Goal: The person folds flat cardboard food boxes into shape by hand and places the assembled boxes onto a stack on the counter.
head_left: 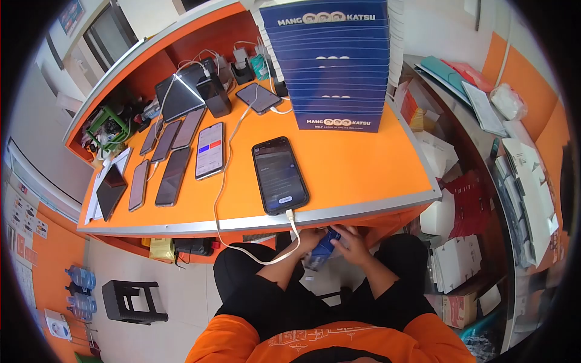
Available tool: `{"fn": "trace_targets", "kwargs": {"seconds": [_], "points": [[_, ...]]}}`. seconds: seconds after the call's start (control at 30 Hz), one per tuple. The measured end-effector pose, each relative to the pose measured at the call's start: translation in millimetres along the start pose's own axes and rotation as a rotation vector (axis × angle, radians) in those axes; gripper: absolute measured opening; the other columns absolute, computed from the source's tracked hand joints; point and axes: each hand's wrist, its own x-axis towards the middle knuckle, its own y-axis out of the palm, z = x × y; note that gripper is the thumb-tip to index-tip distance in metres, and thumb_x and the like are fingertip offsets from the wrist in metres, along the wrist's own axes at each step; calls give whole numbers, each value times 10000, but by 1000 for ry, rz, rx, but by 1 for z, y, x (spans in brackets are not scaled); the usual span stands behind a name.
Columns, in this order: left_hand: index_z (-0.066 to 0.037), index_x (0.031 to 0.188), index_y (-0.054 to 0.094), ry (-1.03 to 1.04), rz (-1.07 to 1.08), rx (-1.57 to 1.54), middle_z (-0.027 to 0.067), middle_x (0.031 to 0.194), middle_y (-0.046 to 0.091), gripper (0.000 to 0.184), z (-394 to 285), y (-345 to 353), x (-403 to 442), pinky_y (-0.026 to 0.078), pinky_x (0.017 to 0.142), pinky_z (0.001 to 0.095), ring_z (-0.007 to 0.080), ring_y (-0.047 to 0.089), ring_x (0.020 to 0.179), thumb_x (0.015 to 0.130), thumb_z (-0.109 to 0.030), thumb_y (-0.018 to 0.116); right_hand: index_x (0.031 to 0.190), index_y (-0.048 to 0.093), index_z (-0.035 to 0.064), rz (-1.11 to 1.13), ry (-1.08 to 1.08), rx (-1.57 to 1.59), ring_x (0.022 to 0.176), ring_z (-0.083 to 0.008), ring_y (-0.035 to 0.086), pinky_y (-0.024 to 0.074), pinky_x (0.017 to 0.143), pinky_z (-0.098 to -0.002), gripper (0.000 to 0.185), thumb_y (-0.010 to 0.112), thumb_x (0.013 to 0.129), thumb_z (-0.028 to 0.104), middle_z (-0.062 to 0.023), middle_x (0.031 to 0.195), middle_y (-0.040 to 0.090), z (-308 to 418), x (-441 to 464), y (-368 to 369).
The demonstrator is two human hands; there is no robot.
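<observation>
Between my knees, just below the table's front edge, I hold a blue cardboard box, in the same blue as the stacked ones. My left hand grips its left side, its fingers partly hidden. My right hand is on its right side, with fingers bent over the upper part. On the table above my hands lies a lit phone in a black case, plugged into a white charging cable that loops past my left forearm. A tall stack of blue printed boxes stands behind it.
Several phones lie on the left of the orange table, near a dark tablet and chargers. White and red boxes fill the right side. A black stool stands on the floor to the left.
</observation>
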Motion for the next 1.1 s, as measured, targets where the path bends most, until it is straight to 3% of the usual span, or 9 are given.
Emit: {"fn": "trace_targets", "kwargs": {"seconds": [0.1, 0.13, 0.23, 0.27, 0.37, 0.47, 0.67, 0.93, 1.1], "points": [[21, 1265, 573, -21, -46, -280, 111, 1144, 634, 319, -22, 3, -10, 521, 866, 327, 195, 629, 1020, 969, -92, 611, 1400, 519, 59, 27, -22, -58, 1386, -428, 400, 369, 1140, -493, 758, 868, 773, 303, -228, 1479, 406, 35, -1, -4], [22, 1240, 580, -175, -11, -378, 107, 1125, 646, 300, -29, 1, -12, 538, 856, 316, 175, 649, 1004, 957, -68, 622, 1425, 478, 56, 43, -31, -106, 1402, -448, 371, 354, 1152, -505, 835, 886, 747, 324, -243, 1501, 368, 41, -3, -2], [-2, 1228, 592, -118, 89, -567, 92, 1097, 652, 287, 1, 1, 3, 538, 789, 287, 150, 651, 929, 949, -58, 634, 1405, 452, 54, -40, 11, -241, 1380, -484, 386, 361, 1147, -513, 865, 898, 709, 307, -264, 1497, 354, 35, -11, 22], [-21, 1234, 599, -95, 53, -701, 85, 1112, 650, 298, -2, 7, -1, 535, 807, 286, 152, 638, 951, 942, -54, 649, 1376, 455, 52, -75, 36, -244, 1378, -497, 377, 354, 1150, -525, 775, 849, 726, 203, -267, 1504, 337, 32, -13, 27], [-45, 1230, 609, -87, -110, -425, 78, 1136, 651, 286, -16, 2, -4, 537, 872, 293, 156, 630, 1012, 951, -78, 660, 1301, 513, 35, -75, -41, -165, 1374, -464, 426, 383, 1139, -506, 592, 754, 762, 76, -246, 1447, 444, 30, -12, 19], [-53, 1195, 617, 68, -80, -828, 71, 1166, 648, 231, 45, -15, 33, 531, 936, 308, 167, 622, 1082, 989, -152, 649, 1172, 596, 10, -27, -183, -58, 1323, -404, 535, 437, 1106, -466, 396, 648, 784, -53, -216, 1323, 609, 24, -5, 7], [-36, 1262, 578, 54, -115, -615, 96, 1224, 628, 298, 14, -19, 16, 536, 968, 313, 175, 611, 1145, 1005, -173, 641, 1079, 709, 25, -205, -134, 166, 1208, -347, 649, 517, 1025, -409, 298, 648, 809, -85, -182, 1222, 702, 31, 2, -7], [25, 1342, 550, 98, -79, -390, 124, 1274, 621, 459, -11, 6, -7, 514, 960, 337, 224, 623, 1125, 919, -90, 682, 1168, 743, 60, -278, -154, -106, 1129, -325, 673, 527, 980, -380, 361, 733, 817, -24, -172, 1216, 693, 23, 0, -7], [-3, 1259, 627, 0, -129, -148, 97, 1162, 676, 408, -30, 9, -23, 505, 890, 304, 187, 624, 1059, 879, -114, 725, 1188, 738, 60, -235, -103, -78, 1142, -325, 658, 529, 981, -378, 372, 742, 825, -22, -174, 1250, 638, 16, -4, -4]]}}
